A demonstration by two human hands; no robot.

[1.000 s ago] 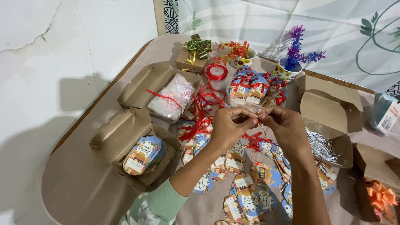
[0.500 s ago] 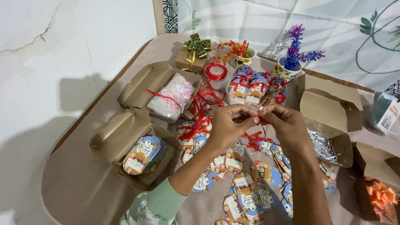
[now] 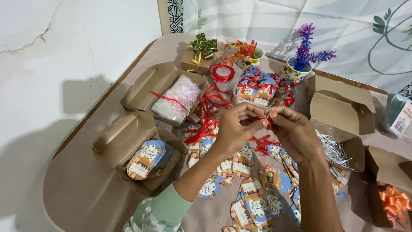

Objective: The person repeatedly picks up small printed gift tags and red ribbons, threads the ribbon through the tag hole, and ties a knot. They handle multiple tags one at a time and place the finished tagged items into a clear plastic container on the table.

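My left hand (image 3: 234, 127) and my right hand (image 3: 295, 132) meet above the middle of the table, fingertips pinched together on a thin red ribbon (image 3: 265, 119). Below them lie several printed paper tags (image 3: 253, 202), some with red ribbon bows (image 3: 262, 144) tied on. A loose tangle of red ribbon (image 3: 206, 109) trails left of my left hand, leading up to a red ribbon spool (image 3: 223, 73). A pile of finished tags with red bows (image 3: 257, 88) sits just beyond my hands.
Open brown cardboard boxes stand around: one with a stack of tags (image 3: 148, 157), one with a plastic packet (image 3: 176, 101), one with silver shreds (image 3: 332, 148), one with an orange bow (image 3: 392, 199). Two cups with paper flowers (image 3: 302, 64) and a small gift box (image 3: 195, 60) stand at the back.
Both hands have stayed together over the tags, the fingers shifting slightly as they work the red ribbon. Nothing else on the table has moved.
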